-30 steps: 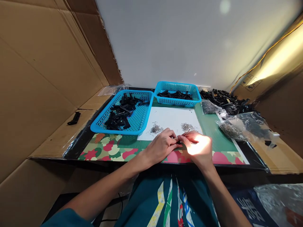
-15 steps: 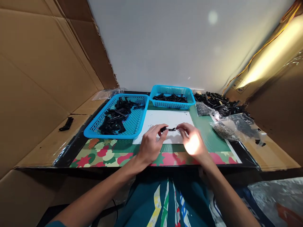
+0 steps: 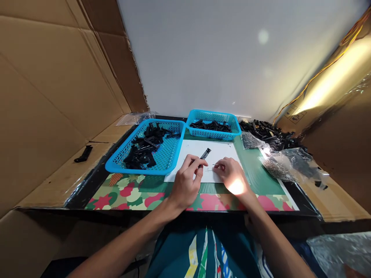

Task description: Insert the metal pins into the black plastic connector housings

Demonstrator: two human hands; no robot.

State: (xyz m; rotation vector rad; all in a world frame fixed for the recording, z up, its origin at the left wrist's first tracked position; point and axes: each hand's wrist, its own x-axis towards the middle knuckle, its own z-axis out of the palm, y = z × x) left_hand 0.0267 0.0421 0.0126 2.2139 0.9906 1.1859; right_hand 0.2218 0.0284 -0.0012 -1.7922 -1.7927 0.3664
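Between thumb and fingers, my left hand (image 3: 188,179) grips a long black plastic part (image 3: 205,153), whose far end points up and to the right. My right hand (image 3: 230,173) is low over the white sheet (image 3: 188,148), its fingertips pinched on a thin pin-like piece (image 3: 217,165). A gap separates the two hands. Tiny pieces, too small to make out, lie on the sheet between them.
A large blue basket (image 3: 169,154) of black parts stands left, a smaller blue basket (image 3: 214,134) behind. At right are a black parts pile (image 3: 266,131) and bags of small metal pieces (image 3: 276,168). One black part (image 3: 83,153) lies far left.
The black part has turned from lying level to pointing away and up. My right hand has come away from its end and sits lower at the sheet. The view has tilted slightly.
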